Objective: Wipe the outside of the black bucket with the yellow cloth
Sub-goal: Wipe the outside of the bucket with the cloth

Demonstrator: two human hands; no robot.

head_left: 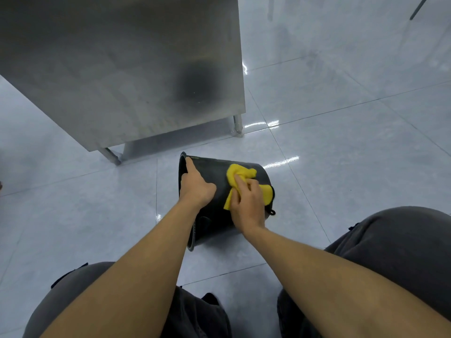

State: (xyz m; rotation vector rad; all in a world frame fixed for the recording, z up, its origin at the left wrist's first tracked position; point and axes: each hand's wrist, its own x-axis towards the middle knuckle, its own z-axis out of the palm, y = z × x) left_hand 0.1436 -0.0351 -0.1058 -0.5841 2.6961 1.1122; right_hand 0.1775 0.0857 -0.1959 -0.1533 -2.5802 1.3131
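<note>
The black bucket (214, 172) lies on its side on the pale tiled floor, its open mouth facing left and its base to the right. My left hand (195, 184) grips the rim at the mouth, thumb hooked over the edge. My right hand (247, 203) presses the crumpled yellow cloth (240, 174) against the bucket's upper outer wall, near the base. Part of the cloth hangs down past my fingers on the right side. The bucket's underside is hidden.
A stainless steel cabinet (122, 69) on short legs (238, 125) stands just behind the bucket. My knees in dark grey trousers (395, 240) frame the bottom of the view. Glossy floor tiles (341, 142) stretch to the right and left.
</note>
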